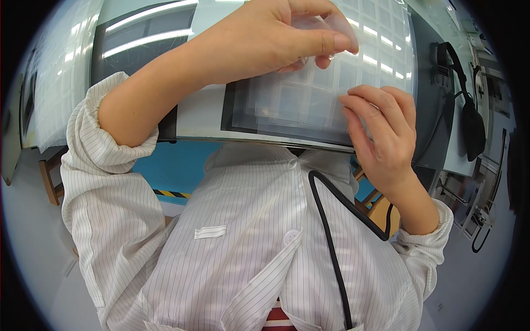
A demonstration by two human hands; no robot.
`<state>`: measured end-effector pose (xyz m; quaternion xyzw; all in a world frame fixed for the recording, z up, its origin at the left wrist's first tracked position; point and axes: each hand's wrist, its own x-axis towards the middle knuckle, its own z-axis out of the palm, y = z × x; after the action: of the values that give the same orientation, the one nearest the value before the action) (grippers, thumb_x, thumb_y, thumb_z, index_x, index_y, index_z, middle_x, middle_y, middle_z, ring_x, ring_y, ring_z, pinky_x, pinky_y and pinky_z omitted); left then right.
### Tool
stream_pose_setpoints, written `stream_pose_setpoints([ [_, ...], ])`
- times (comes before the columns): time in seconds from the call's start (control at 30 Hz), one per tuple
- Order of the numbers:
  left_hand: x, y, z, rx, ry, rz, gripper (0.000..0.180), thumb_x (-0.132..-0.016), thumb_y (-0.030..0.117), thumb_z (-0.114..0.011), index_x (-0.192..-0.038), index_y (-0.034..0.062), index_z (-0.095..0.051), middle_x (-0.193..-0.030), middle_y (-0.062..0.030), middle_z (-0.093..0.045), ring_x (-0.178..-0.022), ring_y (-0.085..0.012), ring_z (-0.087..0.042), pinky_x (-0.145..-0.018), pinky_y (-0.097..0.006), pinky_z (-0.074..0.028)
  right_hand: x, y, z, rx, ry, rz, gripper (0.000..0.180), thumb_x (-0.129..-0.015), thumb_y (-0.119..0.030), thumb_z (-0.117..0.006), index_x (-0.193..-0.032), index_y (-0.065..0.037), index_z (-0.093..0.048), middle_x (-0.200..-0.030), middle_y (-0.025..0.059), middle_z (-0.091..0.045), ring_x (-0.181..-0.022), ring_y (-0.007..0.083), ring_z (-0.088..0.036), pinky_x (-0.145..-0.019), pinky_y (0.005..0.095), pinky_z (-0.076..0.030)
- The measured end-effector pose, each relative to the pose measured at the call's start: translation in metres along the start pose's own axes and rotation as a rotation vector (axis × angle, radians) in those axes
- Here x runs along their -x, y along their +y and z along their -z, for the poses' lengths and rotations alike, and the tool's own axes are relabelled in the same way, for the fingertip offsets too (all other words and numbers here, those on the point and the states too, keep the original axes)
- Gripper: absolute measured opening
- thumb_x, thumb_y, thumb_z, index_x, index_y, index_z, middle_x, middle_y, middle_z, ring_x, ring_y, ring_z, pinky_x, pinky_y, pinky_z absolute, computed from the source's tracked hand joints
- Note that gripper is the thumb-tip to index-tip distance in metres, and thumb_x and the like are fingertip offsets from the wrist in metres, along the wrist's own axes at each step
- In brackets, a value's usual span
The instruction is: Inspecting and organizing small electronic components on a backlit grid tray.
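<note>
My left hand [287, 36] reaches across the table, thumb and fingers pinched on a thin clear plastic piece [310, 23]; its exact kind cannot be made out. Below the hand lies a clear plastic tray [301, 99] with a grid of rectangular compartments, and more such compartments stretch up to the right. My right hand [383, 121] hovers at the tray's lower right, its fingers bent and slightly apart, with nothing visible in them. The left hand partly hides the tray.
A dark mat [234, 110] lies under the tray, near the table's front edge. At the far left stands a stack of clear plastic sheets or trays [63, 71]. A black strap-like item [469, 118] hangs at the right. A black cable [331, 259] runs down my striped coat.
</note>
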<state>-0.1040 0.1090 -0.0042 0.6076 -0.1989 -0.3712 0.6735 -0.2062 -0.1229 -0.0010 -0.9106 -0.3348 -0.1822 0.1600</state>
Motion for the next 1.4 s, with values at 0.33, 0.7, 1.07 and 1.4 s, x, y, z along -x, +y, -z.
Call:
stream_pose_setpoints([
  [0.33,-0.009,-0.002,0.005,0.025,-0.018,-0.045,0.024,-0.105,0.026,-0.062,-0.117,0.0048,-0.065,-0.083,0.0024,-0.062,-0.062,-0.0026,-0.046,-0.055,-0.018,-0.037,-0.005,0.011,0.008,-0.067,-0.054,-0.003,0.026,-0.072,0.004,-0.081,-0.095,-0.004,-0.072,-0.103,0.0073,-0.068,-0.096,0.0282,-0.059,-0.084,0.0361,-0.048],
  [0.7,-0.011,0.003,0.036,-0.033,0.435,-0.294,0.03,-0.105,0.033,-0.059,-0.127,0.0132,-0.064,-0.09,-0.0016,-0.066,-0.059,-0.0046,-0.042,-0.053,-0.02,-0.033,-0.079,0.122,0.009,0.115,0.126,-0.282,0.032,-0.09,-0.012,-0.072,-0.119,-0.003,-0.066,-0.12,0.0143,-0.065,-0.115,0.0342,-0.058,-0.101,0.041,-0.044],
  [1.07,-0.092,0.079,0.209,-0.722,1.311,-0.757,0.035,-0.099,0.02,-0.06,-0.128,0.0004,-0.055,-0.118,-0.0163,-0.066,-0.093,-0.0223,-0.065,-0.081,-0.033,-0.053,-0.067,0.162,-0.023,0.063,0.13,-0.4,0.047,-0.094,-0.022,-0.067,-0.134,-0.001,-0.057,-0.135,0.0151,-0.058,-0.13,0.035,-0.049,-0.109,0.0454,-0.038],
  [1.4,-0.142,0.098,0.309,-1.346,1.162,0.113,0.075,-0.099,0.07,-0.035,-0.158,0.0233,-0.038,-0.167,-0.0053,-0.03,-0.154,-0.0466,-0.016,-0.114,-0.077,-0.003,-0.06,0.189,-0.031,0.074,0.245,-0.464,0.031,-0.095,-0.02,-0.066,-0.119,-0.002,-0.065,-0.124,0.0137,-0.061,-0.12,0.0328,-0.054,-0.102,0.0449,-0.042],
])
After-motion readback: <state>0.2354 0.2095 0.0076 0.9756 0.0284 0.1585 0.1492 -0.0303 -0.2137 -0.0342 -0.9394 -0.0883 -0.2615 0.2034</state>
